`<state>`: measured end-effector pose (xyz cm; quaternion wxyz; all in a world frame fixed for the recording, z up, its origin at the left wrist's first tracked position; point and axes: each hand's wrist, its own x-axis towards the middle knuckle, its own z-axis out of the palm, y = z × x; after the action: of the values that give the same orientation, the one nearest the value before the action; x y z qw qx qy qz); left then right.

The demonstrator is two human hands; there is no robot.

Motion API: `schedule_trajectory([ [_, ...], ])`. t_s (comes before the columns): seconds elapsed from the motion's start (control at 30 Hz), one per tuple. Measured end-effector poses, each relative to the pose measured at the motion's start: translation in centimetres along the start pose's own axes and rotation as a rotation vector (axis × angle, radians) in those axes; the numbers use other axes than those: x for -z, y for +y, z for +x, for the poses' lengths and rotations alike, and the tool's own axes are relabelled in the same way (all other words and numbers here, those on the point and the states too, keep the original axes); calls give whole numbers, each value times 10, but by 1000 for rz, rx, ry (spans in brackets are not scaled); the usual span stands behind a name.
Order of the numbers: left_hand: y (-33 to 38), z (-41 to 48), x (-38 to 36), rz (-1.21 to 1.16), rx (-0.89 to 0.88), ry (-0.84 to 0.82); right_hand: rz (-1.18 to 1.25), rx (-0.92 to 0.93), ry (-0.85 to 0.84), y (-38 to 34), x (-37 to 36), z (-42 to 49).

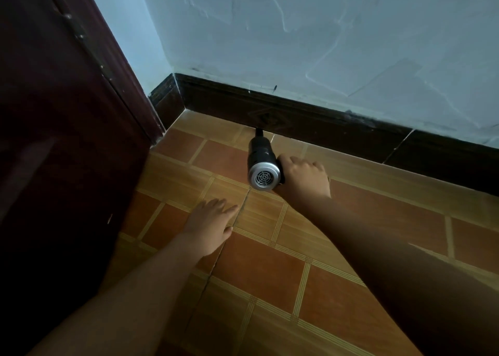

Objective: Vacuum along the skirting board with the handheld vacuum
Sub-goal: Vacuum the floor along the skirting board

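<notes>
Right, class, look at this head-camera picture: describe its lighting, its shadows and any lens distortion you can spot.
Head view: dim, bluish light on the wall; the door at left sinks into near-black shadow; the right hand gripping the handheld vacuum has a shaded forearm, the left hand looks paler; the silver vacuum end catches a soft highlight; the door edge leans steeply, suggesting wide-angle distortion.

floor [270, 269]: orange-brown tiles | on it: left hand [209, 224], flat

Vacuum [263, 164] nozzle against skirting board [310, 120].
</notes>
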<state>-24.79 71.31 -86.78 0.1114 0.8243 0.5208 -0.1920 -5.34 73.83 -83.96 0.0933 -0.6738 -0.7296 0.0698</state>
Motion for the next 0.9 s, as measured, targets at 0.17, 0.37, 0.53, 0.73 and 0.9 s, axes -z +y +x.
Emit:
schedule_trajectory([
  [0.17, -11, 0, 14, 7, 81, -27, -1, 6, -16, -2, 1, 2],
  [0.37, 5, -9, -9, -117, 95, -11, 18, -1, -20, 12, 1, -3],
  [0.53, 4, -14, -21, -164, 132, 4, 29, 1, -24, 29, 1, -10],
  [0.73, 10, -6, -17, -154, 120, 25, 54, -5, -17, 47, 2, -23],
  [0.9, 19, -1, -18, -142, 79, 24, 76, -33, 13, 63, 5, -34],
])
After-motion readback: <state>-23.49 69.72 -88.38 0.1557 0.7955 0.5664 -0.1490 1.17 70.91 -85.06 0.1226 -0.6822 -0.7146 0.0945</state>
